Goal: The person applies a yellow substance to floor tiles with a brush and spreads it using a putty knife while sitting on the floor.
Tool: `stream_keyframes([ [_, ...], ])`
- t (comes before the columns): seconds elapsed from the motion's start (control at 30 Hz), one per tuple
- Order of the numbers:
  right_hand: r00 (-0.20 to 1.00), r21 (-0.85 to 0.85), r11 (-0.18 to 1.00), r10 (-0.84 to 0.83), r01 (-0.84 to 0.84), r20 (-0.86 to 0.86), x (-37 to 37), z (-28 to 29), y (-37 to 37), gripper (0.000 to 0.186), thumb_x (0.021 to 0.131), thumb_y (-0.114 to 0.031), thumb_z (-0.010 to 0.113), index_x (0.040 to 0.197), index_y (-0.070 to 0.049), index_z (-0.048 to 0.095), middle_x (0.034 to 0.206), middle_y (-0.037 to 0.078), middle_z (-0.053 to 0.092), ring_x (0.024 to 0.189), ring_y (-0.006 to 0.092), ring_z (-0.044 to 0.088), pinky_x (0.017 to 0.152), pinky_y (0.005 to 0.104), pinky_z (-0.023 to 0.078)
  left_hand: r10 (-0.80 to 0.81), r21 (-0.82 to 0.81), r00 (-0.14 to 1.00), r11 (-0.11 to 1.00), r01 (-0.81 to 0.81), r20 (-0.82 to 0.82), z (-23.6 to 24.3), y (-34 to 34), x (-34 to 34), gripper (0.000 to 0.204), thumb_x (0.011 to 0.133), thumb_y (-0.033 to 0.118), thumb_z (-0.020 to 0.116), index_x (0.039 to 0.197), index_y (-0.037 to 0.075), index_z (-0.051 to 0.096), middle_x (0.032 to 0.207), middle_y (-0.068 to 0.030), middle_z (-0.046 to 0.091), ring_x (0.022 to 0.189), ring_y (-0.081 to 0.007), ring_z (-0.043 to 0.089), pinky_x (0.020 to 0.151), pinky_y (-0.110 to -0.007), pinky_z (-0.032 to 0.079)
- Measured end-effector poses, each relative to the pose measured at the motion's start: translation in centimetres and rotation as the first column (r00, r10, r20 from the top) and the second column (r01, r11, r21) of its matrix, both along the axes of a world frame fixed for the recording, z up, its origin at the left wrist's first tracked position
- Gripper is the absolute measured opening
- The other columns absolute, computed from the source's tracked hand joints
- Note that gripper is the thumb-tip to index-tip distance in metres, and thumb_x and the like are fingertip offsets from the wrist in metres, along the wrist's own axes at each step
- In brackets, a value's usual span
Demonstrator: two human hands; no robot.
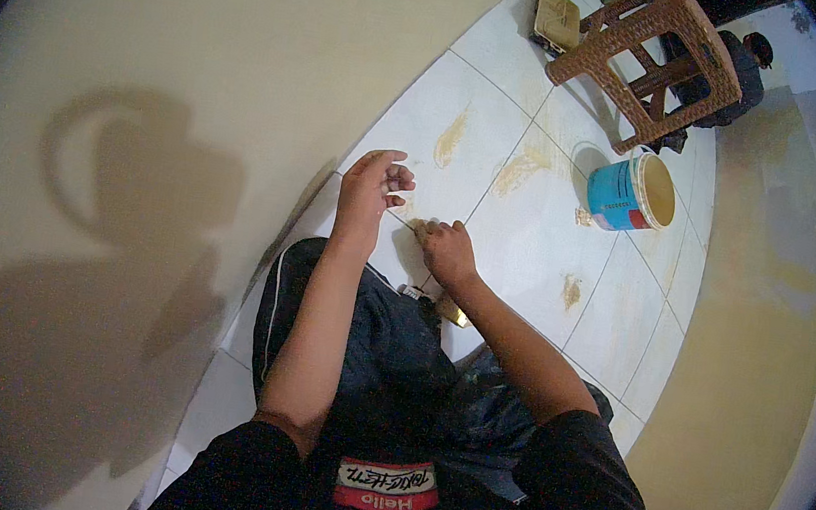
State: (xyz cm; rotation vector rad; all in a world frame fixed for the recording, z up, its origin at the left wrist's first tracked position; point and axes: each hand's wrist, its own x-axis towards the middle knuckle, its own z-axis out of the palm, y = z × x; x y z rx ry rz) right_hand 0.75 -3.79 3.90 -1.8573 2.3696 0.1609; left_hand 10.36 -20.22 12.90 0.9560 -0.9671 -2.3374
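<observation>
My left hand (pixel 371 188) is raised in front of my knees, close to the wall. Its fingers are loosely curled and apart, with nothing visible in them. Just to its right and a little nearer, my right hand (pixel 447 249) is low over the white floor tiles (pixel 541 240), fingers closed. A small pale bit shows at its fingertips, too small to name. Below my right wrist, a gold-coloured item (pixel 453 311) lies between my legs, partly hidden. Tan smears (pixel 529 168) mark the tiles ahead of both hands.
A blue bucket (pixel 614 196) with a pale rim stands to the right. Beyond it are a brown plastic stool (pixel 676 24), a tan-coated tray (pixel 558 18) and another person (pixel 740 81) in dark clothes. A cream wall (pixel 249 56) runs along my left.
</observation>
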Motion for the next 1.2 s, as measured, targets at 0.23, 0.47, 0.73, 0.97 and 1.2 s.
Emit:
stream_keyframes([
  [0.23, 0.998, -0.092, 0.996, -0.028, 0.023, -0.062, -2.4, -0.5, -3.0, 0.011, 0.083, -0.014, 0.056, 0.089, -0.011, 0.064, 0.088, 0.007, 0.067, 0.085, 0.0209, 0.066, 0.074, 0.0392, 0.045, -0.025, -0.039, 1.0, 0.999, 0.025, -0.005, -0.6, 0.5, -0.2, 0.032, 0.091, 0.034, 0.054, 0.109, 0.008, 0.06, 0.086, -0.0043, 0.063, 0.08, -0.0173, 0.063, 0.069, -0.032, 0.046],
  [0.47, 0.986, -0.098, 0.987, -0.136, 0.127, -0.095, -3.3, -1.6, -5.1, 0.008, 0.082, -0.013, 0.057, 0.087, -0.012, 0.063, 0.083, 0.007, 0.066, 0.082, 0.0224, 0.068, 0.072, 0.0404, 0.046, 0.009, -0.028, 1.0, 1.0, -0.008, 0.007, -0.6, 0.5, -0.4, 0.026, 0.09, 0.029, 0.056, 0.103, 0.008, 0.063, 0.084, -0.0041, 0.064, 0.076, -0.0134, 0.063, 0.065, -0.028, 0.045],
  [0.73, 0.989, -0.059, 0.996, -0.076, 0.068, -0.129, 0.6, -0.9, -1.4, 0.01, 0.083, -0.013, 0.056, 0.09, -0.01, 0.063, 0.087, 0.008, 0.067, 0.083, 0.0233, 0.067, 0.073, 0.0399, 0.046, 0.038, -0.051, 0.999, 0.998, -0.036, 0.039, -1.0, 0.0, 0.1, 0.028, 0.088, 0.03, 0.057, 0.104, 0.007, 0.062, 0.085, -0.0051, 0.065, 0.078, -0.0153, 0.064, 0.067, -0.028, 0.046],
  [0.97, 0.991, -0.153, 0.987, -0.07, 0.052, -0.116, -0.7, -2.0, -1.9, 0.012, 0.083, -0.014, 0.056, 0.091, -0.011, 0.064, 0.084, 0.008, 0.066, 0.079, 0.0235, 0.067, 0.071, 0.0399, 0.046, 0.041, -0.053, 0.999, 0.998, -0.041, -0.003, -1.4, 0.2, 0.2, 0.032, 0.09, 0.032, 0.055, 0.108, 0.007, 0.06, 0.085, -0.0049, 0.064, 0.08, -0.0163, 0.064, 0.069, -0.031, 0.046],
  [1.2, 0.975, -0.073, 0.984, -0.172, 0.163, -0.144, -7.0, -1.9, -10.0, 0.009, 0.081, -0.013, 0.057, 0.083, -0.012, 0.066, 0.081, 0.009, 0.066, 0.077, 0.0248, 0.068, 0.067, 0.0404, 0.047, 0.037, -0.004, 0.999, 0.999, -0.037, 0.034, -1.8, -0.2, -0.2, 0.031, 0.093, 0.031, 0.052, 0.11, 0.007, 0.06, 0.087, -0.0044, 0.063, 0.081, -0.0163, 0.062, 0.07, -0.032, 0.045],
])
